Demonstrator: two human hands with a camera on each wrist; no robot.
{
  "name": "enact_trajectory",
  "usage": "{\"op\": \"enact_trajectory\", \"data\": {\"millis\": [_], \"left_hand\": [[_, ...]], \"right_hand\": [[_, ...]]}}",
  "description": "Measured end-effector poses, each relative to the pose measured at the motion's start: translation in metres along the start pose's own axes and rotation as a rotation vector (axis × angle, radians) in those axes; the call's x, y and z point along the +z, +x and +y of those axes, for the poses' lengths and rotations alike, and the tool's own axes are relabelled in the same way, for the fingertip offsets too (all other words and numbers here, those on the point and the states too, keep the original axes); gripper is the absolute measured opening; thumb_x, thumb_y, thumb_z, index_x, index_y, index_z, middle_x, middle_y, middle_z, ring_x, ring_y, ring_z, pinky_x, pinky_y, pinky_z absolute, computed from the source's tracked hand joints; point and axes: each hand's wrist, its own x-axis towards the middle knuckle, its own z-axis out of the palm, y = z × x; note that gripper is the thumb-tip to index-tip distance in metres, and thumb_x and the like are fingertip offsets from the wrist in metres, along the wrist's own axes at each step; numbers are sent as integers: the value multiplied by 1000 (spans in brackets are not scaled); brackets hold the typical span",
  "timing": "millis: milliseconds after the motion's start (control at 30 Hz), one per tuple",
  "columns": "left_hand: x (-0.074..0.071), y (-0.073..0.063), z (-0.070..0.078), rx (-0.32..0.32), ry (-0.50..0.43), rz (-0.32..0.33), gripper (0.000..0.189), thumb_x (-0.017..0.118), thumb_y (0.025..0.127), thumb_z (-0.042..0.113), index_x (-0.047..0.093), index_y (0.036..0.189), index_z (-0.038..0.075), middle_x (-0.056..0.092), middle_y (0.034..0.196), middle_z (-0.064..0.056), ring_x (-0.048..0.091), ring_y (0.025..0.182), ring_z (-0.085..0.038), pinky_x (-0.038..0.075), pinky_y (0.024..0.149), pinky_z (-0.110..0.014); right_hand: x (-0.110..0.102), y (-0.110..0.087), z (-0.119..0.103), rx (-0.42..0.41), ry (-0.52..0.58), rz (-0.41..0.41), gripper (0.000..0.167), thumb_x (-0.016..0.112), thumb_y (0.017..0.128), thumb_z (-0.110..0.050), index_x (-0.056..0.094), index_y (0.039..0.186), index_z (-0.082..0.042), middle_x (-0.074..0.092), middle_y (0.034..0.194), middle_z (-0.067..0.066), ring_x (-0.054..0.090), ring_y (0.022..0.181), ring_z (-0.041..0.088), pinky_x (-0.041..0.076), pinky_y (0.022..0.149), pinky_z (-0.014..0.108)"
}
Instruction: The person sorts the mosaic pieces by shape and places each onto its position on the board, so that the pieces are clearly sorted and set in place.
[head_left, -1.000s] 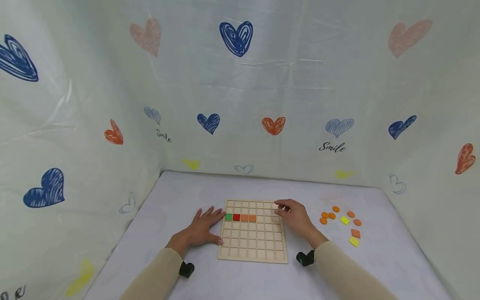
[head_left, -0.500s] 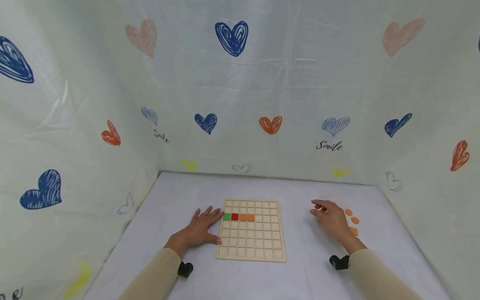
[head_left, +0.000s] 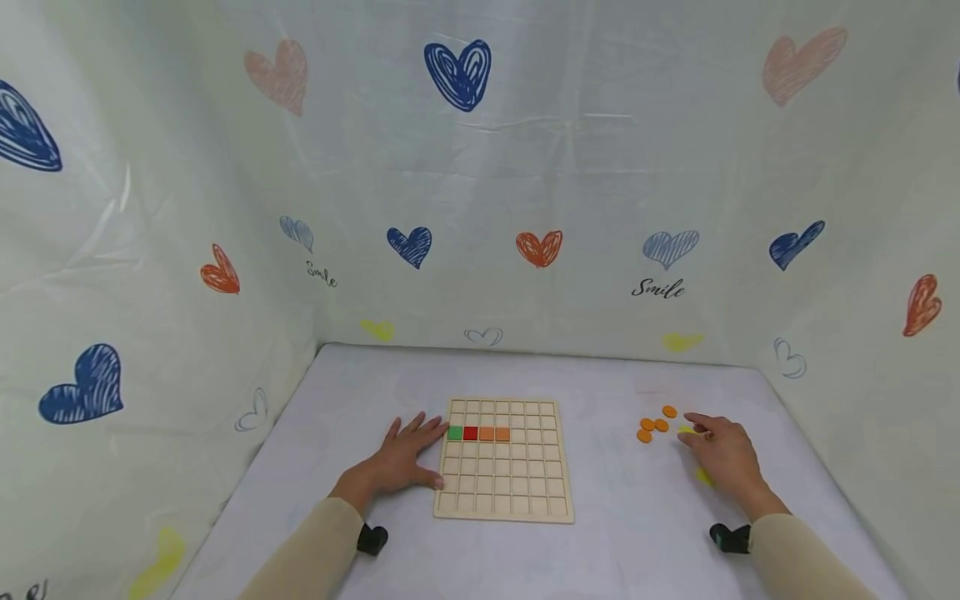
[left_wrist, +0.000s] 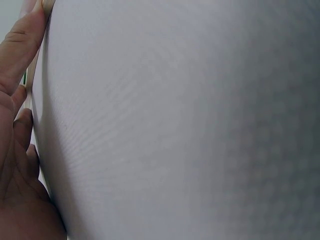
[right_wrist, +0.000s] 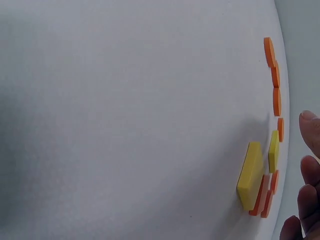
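- where's the left hand [head_left: 401, 458]?
- spread wide on the white tabletop [head_left: 607, 500], thumb and fingertips touching the left edge of the wooden grid board [head_left: 504, 467].
- and on the board?
- four square tiles side by side in the third row from the top, starting at the left edge: a green tile [head_left: 454, 433], a red tile [head_left: 470, 433], then two orange tiles [head_left: 487, 434].
- what about the right hand [head_left: 725, 457]?
- it's well right of the board, over the loose pieces. thumb and index finger are slightly parted, tips at a yellow tile [right_wrist: 273, 151]; whether they touch it, i can't tell.
- which other pieces lie there?
- four orange discs [head_left: 647, 424] cluster near the fingertips, on the board's side. the right wrist view shows a second yellow tile [right_wrist: 251, 175], nearer the camera, with three orange pieces [right_wrist: 259, 197] behind it.
- and around the table?
- a white sheet [head_left: 570, 175] printed with hearts.
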Motion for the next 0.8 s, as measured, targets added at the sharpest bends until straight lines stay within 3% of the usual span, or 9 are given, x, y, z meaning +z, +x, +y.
{"op": "enact_trajectory", "data": {"millis": [267,600,800], "left_hand": [[-1,-2,2,2,-4,7,105,91,76,50,41,164,21,34,173,-4,13,165,-34,-3,133,-61],[-2,-1,3,-3,-2,-4,105,91,77,50,40,164,22,33,173,-3,11,165,-33,-4,133,-60],[-3,-1,2,-6,6,-11,105,90,77,51,40,165,22,33,173,-3,11,165,-32,-4,133,-60]], "right_hand": [[4,3,15,17,-39,12,50,68,101,-22,60,142,6,66,118,29,54,101,40,52,89,57],[7,7,17,107,-67,-7,56,68,101,-25,56,143,11,64,121,33,51,106,45,51,89,57],[8,9,14,85,-88,-12,45,67,101,-22,65,133,10,63,122,35,52,105,46,51,91,60]]}}
